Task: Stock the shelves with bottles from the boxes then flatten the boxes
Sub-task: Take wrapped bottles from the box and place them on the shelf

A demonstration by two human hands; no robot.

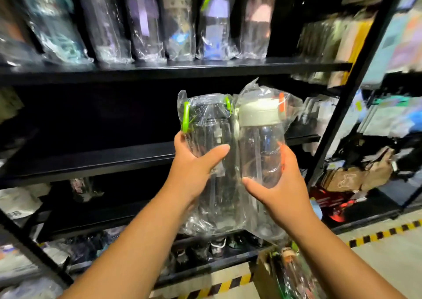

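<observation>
Left hand (196,168) grip wrapped round green-handled bottle (205,138), thumb across the front. Right hand (284,191) grip clamped on grey-lid bottle (260,143). Both bagged, upright, touching, held in front of middle shelf (91,160). Box (265,273) lower right, contents blurred, probably more bottles.

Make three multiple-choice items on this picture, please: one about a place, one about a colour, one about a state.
1. The cardboard box is:
A. on the top shelf
B. at the lower right, near the floor
C. on the middle shelf

2. The strap of the left bottle, held by the left hand, is:
A. green
B. red
C. blue

3. The right bottle, in the right hand, is:
A. bare
B. wrapped in clear plastic
C. standing on a shelf

Answers:
1 B: it sits below the right forearm.
2 A: a bright green loop hangs beside the lid.
3 B: a crinkled clear bag surrounds it.
</observation>
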